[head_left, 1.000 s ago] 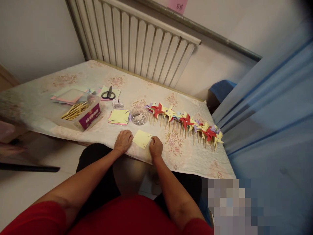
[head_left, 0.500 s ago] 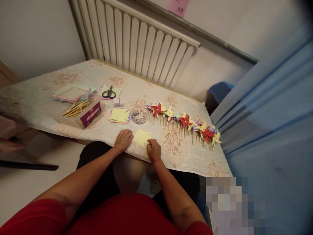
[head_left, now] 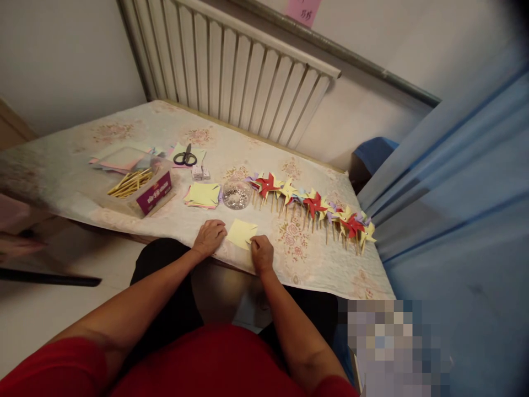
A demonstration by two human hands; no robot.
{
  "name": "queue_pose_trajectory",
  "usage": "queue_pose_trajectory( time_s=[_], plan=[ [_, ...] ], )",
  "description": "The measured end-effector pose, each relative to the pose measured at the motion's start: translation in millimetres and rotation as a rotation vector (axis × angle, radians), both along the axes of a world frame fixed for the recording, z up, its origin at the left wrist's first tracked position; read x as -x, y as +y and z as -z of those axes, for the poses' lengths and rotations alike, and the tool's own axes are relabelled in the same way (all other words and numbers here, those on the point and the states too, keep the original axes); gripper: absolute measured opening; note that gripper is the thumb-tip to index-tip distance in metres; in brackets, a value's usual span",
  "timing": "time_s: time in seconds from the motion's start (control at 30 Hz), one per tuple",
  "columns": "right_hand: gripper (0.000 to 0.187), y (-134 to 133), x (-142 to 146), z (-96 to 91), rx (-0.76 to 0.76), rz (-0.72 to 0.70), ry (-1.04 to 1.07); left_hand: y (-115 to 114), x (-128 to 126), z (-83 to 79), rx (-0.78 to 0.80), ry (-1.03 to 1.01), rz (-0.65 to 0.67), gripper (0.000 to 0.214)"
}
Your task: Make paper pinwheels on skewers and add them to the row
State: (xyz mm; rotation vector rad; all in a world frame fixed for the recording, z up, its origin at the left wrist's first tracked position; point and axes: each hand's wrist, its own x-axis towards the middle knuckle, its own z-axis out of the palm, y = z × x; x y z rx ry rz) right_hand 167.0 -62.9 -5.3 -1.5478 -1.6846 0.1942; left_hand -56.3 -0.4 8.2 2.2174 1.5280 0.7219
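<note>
A yellow paper square [head_left: 241, 232] lies near the table's front edge. My left hand [head_left: 210, 237] rests curled on its left edge and holds it down. My right hand [head_left: 262, 252] pinches the sheet's near right corner with closed fingers. Just beyond the sheet stand a clear bowl of small shiny bits [head_left: 236, 194] and a stack of cut yellow paper [head_left: 202, 194]. A row of finished paper pinwheels [head_left: 309, 204] on sticks runs to the right.
A box of wooden sticks [head_left: 141, 188], black scissors [head_left: 184, 158], a small stapler-like pack [head_left: 200, 172] and pastel paper sheets [head_left: 118, 157] lie at the left. A radiator [head_left: 231, 66] stands behind the table; blue cloth [head_left: 454, 198] hangs at the right.
My right hand has slid left along the yellow sheet's near edge, from its right corner towards the middle. My left hand has stayed put.
</note>
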Motion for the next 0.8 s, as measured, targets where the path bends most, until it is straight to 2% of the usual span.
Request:
queue_pose_trajectory(
  time_s=[0.33,0.53,0.7,0.8],
  plan=[
    [0.025,-9,-5,-0.8,0.002,0.0,0.023,-4,-2,0.6,-0.002,-0.06,-0.023,0.02],
    [0.029,-15,-6,-5.3,0.018,0.003,0.078,-7,-17,-13.4,-0.11,-0.025,-0.104,0.025],
    [0.032,-13,-14,-8.3,0.009,0.141,0.24,-15,-45,-16.7,-0.246,0.07,0.172,0.039],
    [0.036,-11,-14,-14.9,0.018,0.142,0.246,-17,-55,-8.0,-0.222,0.196,0.234,0.042]
  ],
)
